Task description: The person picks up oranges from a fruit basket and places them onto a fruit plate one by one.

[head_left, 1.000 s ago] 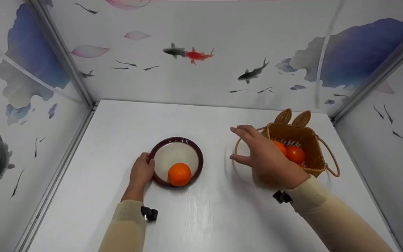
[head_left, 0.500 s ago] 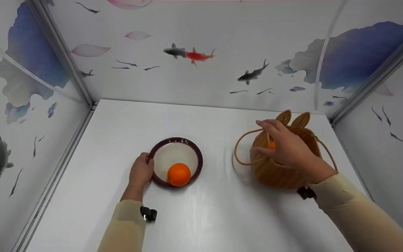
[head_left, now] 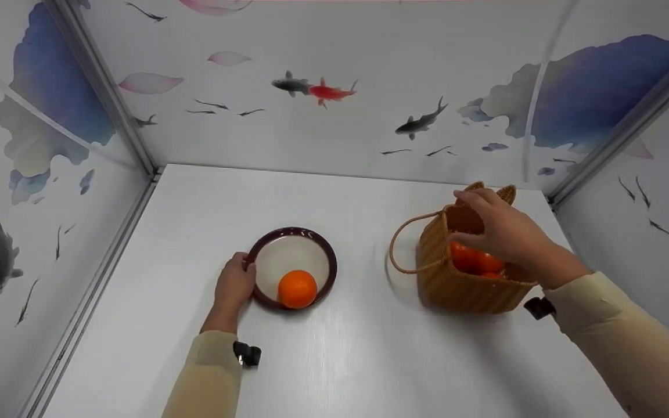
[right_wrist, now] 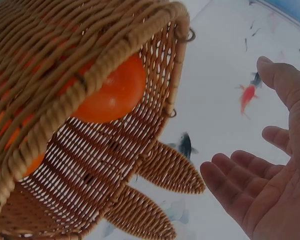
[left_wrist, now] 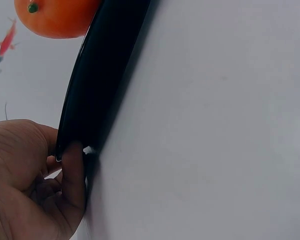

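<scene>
My left hand (head_left: 234, 285) pinches the left rim of a round plate (head_left: 288, 255) with a dark brown edge and pale centre. On the plate's near side sits an orange (head_left: 298, 289); its green stem nub shows in the left wrist view, beside the plate's dark underside (left_wrist: 97, 75). Over the wicker basket (head_left: 462, 293) my right hand (head_left: 509, 229) hovers, holding nothing, fingers and thumb spread apart. Inside the basket lie several round orange-red fruits (head_left: 465, 258), partly covered by the hand in the head view. The right wrist view shows one shiny fruit (right_wrist: 112, 92) behind the woven rim.
The basket has a looped handle (head_left: 395, 247) sticking out to the left and two ear-shaped wicker flaps (right_wrist: 172, 167) at its back. White panels (head_left: 334, 139) printed with fish enclose the white table (head_left: 334, 360) at the back and both sides.
My right hand has moved rightward across the basket from its left handle, uncovering the fruits at its left. The left hand, plate and orange stay in place.
</scene>
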Demonstrator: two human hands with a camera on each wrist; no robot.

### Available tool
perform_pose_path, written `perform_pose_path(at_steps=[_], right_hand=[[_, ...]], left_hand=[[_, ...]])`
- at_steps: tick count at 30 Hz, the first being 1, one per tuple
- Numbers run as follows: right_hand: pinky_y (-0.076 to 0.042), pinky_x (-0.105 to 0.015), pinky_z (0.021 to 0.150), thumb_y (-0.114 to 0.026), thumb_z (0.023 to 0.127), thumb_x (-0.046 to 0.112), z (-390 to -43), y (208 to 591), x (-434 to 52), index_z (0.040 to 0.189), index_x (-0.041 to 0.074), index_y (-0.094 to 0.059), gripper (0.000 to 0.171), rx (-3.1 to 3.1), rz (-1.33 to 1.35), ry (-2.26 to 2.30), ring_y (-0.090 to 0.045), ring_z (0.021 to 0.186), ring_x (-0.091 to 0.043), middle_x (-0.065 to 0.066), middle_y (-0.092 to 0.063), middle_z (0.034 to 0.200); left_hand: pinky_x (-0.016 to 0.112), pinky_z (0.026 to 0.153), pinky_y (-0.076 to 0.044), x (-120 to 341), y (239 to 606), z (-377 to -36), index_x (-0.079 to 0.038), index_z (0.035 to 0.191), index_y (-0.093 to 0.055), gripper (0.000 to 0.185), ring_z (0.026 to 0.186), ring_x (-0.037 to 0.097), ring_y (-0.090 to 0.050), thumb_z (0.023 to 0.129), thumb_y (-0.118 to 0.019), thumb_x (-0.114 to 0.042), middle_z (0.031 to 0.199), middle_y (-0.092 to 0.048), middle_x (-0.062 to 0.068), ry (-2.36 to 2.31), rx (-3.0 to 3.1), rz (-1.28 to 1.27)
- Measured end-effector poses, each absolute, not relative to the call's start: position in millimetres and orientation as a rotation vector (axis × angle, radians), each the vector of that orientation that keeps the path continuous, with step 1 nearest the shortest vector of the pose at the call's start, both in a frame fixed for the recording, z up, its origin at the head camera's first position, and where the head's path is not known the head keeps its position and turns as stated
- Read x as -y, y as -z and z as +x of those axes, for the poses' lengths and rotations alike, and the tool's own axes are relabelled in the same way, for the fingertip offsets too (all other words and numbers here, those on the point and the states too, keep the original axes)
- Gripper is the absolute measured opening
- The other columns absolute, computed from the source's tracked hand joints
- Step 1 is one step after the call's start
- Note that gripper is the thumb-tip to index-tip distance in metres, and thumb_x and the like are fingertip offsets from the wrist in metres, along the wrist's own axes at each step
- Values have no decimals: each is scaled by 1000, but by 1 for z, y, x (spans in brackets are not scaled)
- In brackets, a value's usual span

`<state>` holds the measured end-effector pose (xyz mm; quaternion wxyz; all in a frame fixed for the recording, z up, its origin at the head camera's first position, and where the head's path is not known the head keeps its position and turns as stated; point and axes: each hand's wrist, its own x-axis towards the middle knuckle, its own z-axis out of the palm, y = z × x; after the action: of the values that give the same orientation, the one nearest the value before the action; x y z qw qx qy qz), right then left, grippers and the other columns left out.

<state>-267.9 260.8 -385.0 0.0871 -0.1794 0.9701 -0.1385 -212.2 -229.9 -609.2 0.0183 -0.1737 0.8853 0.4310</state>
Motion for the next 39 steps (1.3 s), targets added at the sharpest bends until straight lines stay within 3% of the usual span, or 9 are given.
perform_pose_path(at_steps=[10, 16, 20, 24, 31, 39], right_hand=[[-45, -74, 100, -77, 89, 54, -288, 393, -278, 163, 27, -31, 91, -2774, -496, 299, -51, 134, -50, -18, -33, 162], [-43, -75, 103, -78, 90, 50, -301, 398, -281, 160, 19, -38, 87, -2683, -544, 187, -46, 139, -52, -22, -35, 161], [-46, -72, 102, -80, 89, 43, -307, 401, -279, 157, 14, -43, 82, -2595, -547, 160, -43, 142, -50, -22, -36, 161], [-49, -70, 100, -79, 89, 46, -313, 409, -275, 155, 17, -46, 79, -2539, -550, 109, -47, 139, -44, -18, -39, 159], [-49, -70, 99, -77, 92, 39, -316, 417, -268, 158, 14, -41, 80, -2492, -529, 86, -51, 135, -41, -19, -40, 159], [-44, -71, 106, -75, 92, 35, -316, 429, -264, 160, 13, -37, 81, -2435, -534, 87, -46, 135, -42, -21, -36, 161]], left_hand=[[52, 106, -47, 231, 609, -211, -1, 139, -55, 39, 122, 35, -61, 107, -49, -21, 132, -65, 22, -1336, -2734, -538], [52, 107, -46, 231, 609, -212, -3, 142, -53, 40, 124, 35, -60, 107, -49, -23, 134, -64, 22, -1324, -2722, -546], [52, 107, -46, 231, 610, -213, -2, 142, -53, 40, 125, 35, -60, 108, -48, -23, 134, -64, 21, -1327, -2717, -551], [52, 108, -46, 230, 610, -214, -2, 141, -54, 40, 125, 35, -60, 107, -49, -23, 134, -64, 22, -1326, -2725, -550], [52, 107, -47, 228, 609, -213, -2, 140, -55, 39, 123, 35, -61, 107, -50, -23, 131, -65, 22, -1320, -2735, -558], [52, 108, -47, 230, 609, -212, -2, 140, -55, 39, 125, 36, -61, 107, -50, -23, 133, -65, 22, -1326, -2737, -557]])
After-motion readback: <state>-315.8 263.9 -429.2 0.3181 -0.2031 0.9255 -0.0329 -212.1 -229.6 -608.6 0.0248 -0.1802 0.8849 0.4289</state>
